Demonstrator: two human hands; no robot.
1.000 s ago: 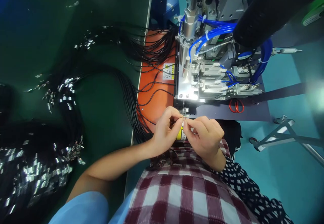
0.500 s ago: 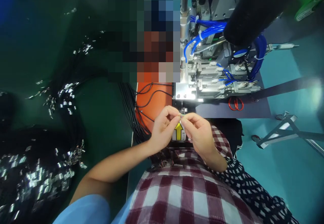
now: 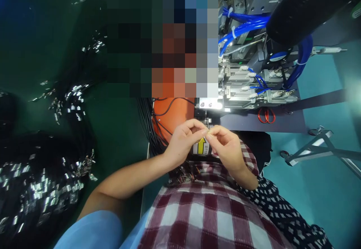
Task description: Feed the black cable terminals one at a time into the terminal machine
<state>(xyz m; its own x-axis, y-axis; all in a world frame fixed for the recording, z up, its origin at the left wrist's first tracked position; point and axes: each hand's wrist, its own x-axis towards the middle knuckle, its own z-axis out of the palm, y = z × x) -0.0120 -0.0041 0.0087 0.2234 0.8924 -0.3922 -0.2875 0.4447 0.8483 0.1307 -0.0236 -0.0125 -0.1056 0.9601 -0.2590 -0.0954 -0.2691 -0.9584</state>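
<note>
We note left hand (image 3: 182, 141) and right hand (image 3: 228, 147) pinched narrow, contents too small to tell; we judge loose black cables (image 3: 147, 128) beside the left hand could snag it.

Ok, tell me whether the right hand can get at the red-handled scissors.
Probably yes: the red-handled scissors lie on the dark plate ahead of the right hand, with no visible obstacle between. That hand, pinching beside the left hand, would likely need freeing first.
</note>
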